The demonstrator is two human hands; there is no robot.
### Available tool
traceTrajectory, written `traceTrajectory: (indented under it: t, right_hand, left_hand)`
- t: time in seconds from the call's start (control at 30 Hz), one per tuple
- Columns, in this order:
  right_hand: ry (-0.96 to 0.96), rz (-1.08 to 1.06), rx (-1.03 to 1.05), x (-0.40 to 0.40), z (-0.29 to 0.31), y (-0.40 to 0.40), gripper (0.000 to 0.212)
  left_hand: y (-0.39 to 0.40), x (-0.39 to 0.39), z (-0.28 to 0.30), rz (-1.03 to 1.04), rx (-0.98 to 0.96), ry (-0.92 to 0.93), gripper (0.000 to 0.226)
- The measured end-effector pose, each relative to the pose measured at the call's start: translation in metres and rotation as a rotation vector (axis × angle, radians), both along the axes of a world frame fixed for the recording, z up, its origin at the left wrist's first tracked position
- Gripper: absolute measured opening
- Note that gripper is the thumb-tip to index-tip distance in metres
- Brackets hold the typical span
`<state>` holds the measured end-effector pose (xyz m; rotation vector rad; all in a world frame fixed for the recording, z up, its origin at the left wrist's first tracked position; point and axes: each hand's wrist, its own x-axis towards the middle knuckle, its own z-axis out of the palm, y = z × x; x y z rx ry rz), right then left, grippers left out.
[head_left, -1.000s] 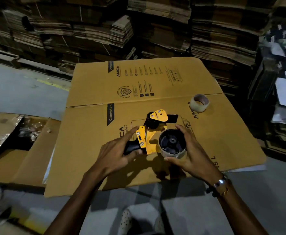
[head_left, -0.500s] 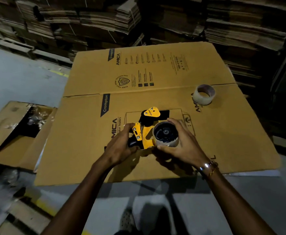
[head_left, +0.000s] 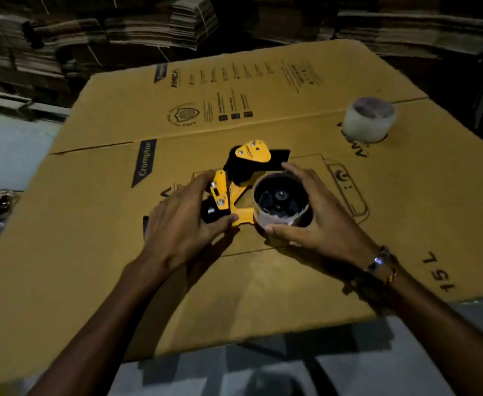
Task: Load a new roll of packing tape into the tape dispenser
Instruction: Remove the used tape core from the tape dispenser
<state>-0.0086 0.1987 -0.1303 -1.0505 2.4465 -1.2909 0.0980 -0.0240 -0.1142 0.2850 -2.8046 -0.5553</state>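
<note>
Since half second ago, hands barely shifted. Left hand (head_left: 183,221) clamps tape dispenser (head_left: 234,181) handle, steadying it mid-cardboard sheet (head_left: 91,252). Right hand (head_left: 314,221) wraps spent core (head_left: 280,201) on hub, likely pulling. New tape roll (head_left: 369,120) waits near far right edge.

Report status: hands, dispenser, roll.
Left hand grips tape dispenser handle. Right hand cups core on hub. Tape roll untouched, far right. Nothing blocking.

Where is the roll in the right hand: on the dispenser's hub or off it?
On it: the roll rings the black hub of the tape dispenser, right hand cupping it. Whether it is fully seated, cannot tell.
</note>
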Motion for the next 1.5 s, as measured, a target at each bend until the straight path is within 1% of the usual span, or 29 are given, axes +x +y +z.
traceTrajectory:
  t: [0.23, 0.4, 0.57, 0.67, 0.77, 0.87, 0.97, 1.07, 1.1, 1.13, 1.17, 1.23, 1.27, 1.3, 1.33, 1.37, 1.4, 1.43, 1.5]
  right_hand:
    - [0.123, 0.052, 0.006, -0.001, -0.01, 0.001, 0.108]
    - [0.142, 0.016, 0.018, 0.005, -0.014, 0.001, 0.116]
    - [0.291, -0.131, -0.023, 0.033, -0.017, -0.001, 0.105]
    - [0.365, -0.161, -0.032, 0.057, -0.019, 0.0, 0.102]
    - [0.414, -0.097, -0.055, 0.074, -0.019, 0.003, 0.098]
    - [0.434, -0.038, -0.026, 0.085, -0.021, 0.006, 0.095]
    - [0.327, -0.052, -0.048, 0.092, -0.023, 0.011, 0.098]
    - [0.236, -0.036, -0.076, 0.093, -0.023, 0.015, 0.099]
    - [0.207, -0.031, -0.082, 0.093, -0.023, 0.016, 0.099]
    - [0.171, -0.03, -0.086, 0.094, -0.022, 0.016, 0.1]
    - [0.14, -0.032, -0.085, 0.094, -0.022, 0.016, 0.101]
    - [0.104, -0.037, -0.072, 0.095, -0.021, 0.015, 0.104]
    - [0.093, -0.037, -0.069, 0.096, -0.021, 0.014, 0.105]
    - [0.085, -0.033, -0.068, 0.096, -0.021, 0.014, 0.107]
    - [0.075, -0.027, -0.068, 0.096, -0.021, 0.014, 0.109]
    - [0.068, -0.02, -0.067, 0.096, -0.021, 0.014, 0.112]
    - [0.06, -0.012, -0.062, 0.095, -0.021, 0.014, 0.116]
    - [0.052, -0.002, -0.056, 0.095, -0.021, 0.015, 0.119]
    - [0.036, 0.029, -0.039, 0.095, -0.019, 0.017, 0.121]
  left_hand:
    - [-0.007, -0.002, -0.019, -0.068, -0.07, 0.183, 0.083]
    - [-0.002, 0.005, -0.031, -0.039, -0.086, 0.264, 0.083]
    - [0.01, 0.022, -0.043, 0.005, -0.063, 0.358, 0.077]
    - [0.013, 0.037, -0.045, -0.013, -0.063, 0.371, 0.078]
    - [0.007, 0.051, -0.043, -0.05, -0.053, 0.327, 0.078]
    - [-0.004, 0.058, -0.037, -0.101, 0.029, 0.215, 0.081]
    - [-0.011, 0.057, -0.023, -0.149, 0.058, 0.076, 0.085]
    - [-0.01, 0.051, -0.009, -0.195, 0.087, -0.068, 0.081]
    - [-0.01, 0.049, -0.006, -0.193, 0.071, -0.087, 0.079]
    - [-0.009, 0.047, -0.004, -0.17, 0.006, -0.079, 0.078]
    - [-0.007, 0.046, -0.003, -0.12, -0.108, -0.043, 0.076]
    - [0.001, 0.053, -0.007, -0.012, -0.36, 0.106, 0.072]
    - [0.007, 0.059, -0.011, 0.017, -0.425, 0.213, 0.066]
    - [0.014, 0.065, -0.017, 0.013, -0.427, 0.331, 0.057]
    - [0.022, 0.073, -0.023, -0.023, -0.369, 0.44, 0.046]
    - [0.031, 0.081, -0.029, -0.072, -0.266, 0.502, 0.039]
    - [0.038, 0.088, -0.035, -0.127, -0.128, 0.507, 0.038]
    - [0.045, 0.092, -0.042, -0.173, 0.018, 0.453, 0.045]
    - [0.055, 0.096, -0.049, -0.253, 0.237, 0.264, 0.074]
